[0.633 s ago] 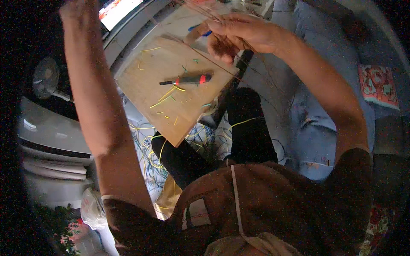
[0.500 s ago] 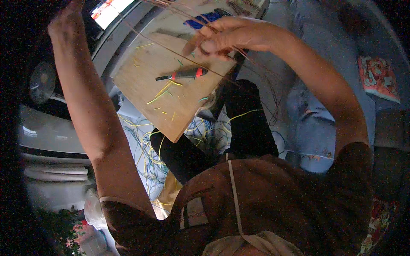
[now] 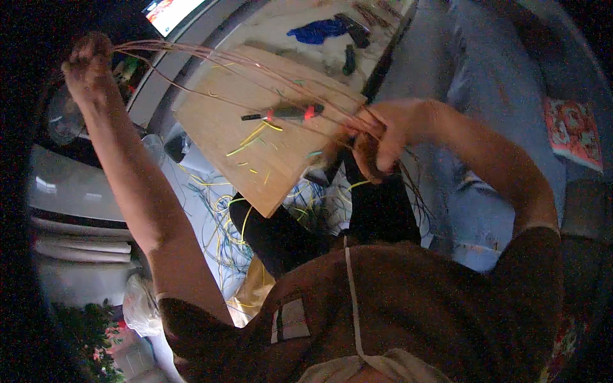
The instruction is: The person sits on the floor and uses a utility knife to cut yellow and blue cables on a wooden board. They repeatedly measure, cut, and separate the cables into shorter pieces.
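Note:
A bundle of thin copper-coloured wires stretches in the air between my two hands, above a wooden board. My left hand, far out at the upper left, is closed on one end of the bundle. To the right of the board, my right hand has its fingers curled round the wires, and their loose ends hang below it. On the wooden board lies a slim black tool with red bands, its exact kind unclear. Short yellow and green scraps of insulation are scattered beside it.
Behind the board, a table bears a blue cloth-like item and more wires. Yellow and green strands litter the floor around my legs. A lit screen stands at the upper left, a blue-grey covered seat at right.
My right hand has moved down and to the right along the wires, from above the board to its right side. My left hand has come lower into view, still holding its end.

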{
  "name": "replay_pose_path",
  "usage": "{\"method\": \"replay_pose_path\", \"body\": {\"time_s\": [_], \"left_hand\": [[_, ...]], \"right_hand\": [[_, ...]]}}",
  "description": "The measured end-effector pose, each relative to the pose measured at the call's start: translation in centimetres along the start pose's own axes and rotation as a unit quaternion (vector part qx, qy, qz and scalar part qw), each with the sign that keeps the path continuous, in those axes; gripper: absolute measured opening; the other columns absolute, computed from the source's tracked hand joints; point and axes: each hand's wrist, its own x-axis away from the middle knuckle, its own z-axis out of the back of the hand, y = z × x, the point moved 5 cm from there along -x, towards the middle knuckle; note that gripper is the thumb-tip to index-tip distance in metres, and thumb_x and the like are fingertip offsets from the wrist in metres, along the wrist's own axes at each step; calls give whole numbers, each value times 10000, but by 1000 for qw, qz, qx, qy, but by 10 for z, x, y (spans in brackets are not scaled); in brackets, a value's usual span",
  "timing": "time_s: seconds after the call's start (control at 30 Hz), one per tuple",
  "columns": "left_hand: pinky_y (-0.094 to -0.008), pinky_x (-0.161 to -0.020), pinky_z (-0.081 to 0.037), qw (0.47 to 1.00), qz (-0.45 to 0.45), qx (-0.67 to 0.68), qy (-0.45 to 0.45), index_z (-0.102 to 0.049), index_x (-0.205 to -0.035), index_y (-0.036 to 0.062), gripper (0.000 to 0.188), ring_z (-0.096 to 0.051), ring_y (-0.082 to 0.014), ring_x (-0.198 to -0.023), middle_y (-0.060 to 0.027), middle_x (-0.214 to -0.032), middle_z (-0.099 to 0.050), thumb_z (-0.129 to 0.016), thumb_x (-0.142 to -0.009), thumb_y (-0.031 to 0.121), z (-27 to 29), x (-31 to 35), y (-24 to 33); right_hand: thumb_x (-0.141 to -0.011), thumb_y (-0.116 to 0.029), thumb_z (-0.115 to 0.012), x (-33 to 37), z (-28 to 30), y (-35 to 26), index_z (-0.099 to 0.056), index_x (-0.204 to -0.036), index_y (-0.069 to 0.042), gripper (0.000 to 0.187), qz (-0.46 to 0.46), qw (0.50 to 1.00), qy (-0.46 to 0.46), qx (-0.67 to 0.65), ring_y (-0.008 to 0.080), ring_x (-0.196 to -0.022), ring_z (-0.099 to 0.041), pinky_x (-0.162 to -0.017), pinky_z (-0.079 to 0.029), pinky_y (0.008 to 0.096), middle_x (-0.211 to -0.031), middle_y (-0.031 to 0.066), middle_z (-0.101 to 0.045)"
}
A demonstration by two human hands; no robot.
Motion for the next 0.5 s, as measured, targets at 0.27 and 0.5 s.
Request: {"method": "replay_pose_path", "body": {"time_s": [0.27,0.5], "left_hand": [[-293,-408,-248,962,70,245,94,-312,-577,100,536,-258,-152,-455,-5,-515,-307,-312,-833,572,44,33,-15],[-325,-697,-380,953,121,254,111,-458,-782,34,522,-437,-183,-685,-65,-731,-460,-446,-788,556,100,99,-16]], "right_hand": [[-635,-66,-675,18,-6,17,-390,-1033,-4,493,-27,996,81,-37,221,-588,-599,-516,-474,299,-681,108,-560],[-861,-146,-443,34,-3,-23,-460,-919,3,160,-29,947,314,64,46,-361,-300,-349,-296,211,-536,-2,-385]]}}
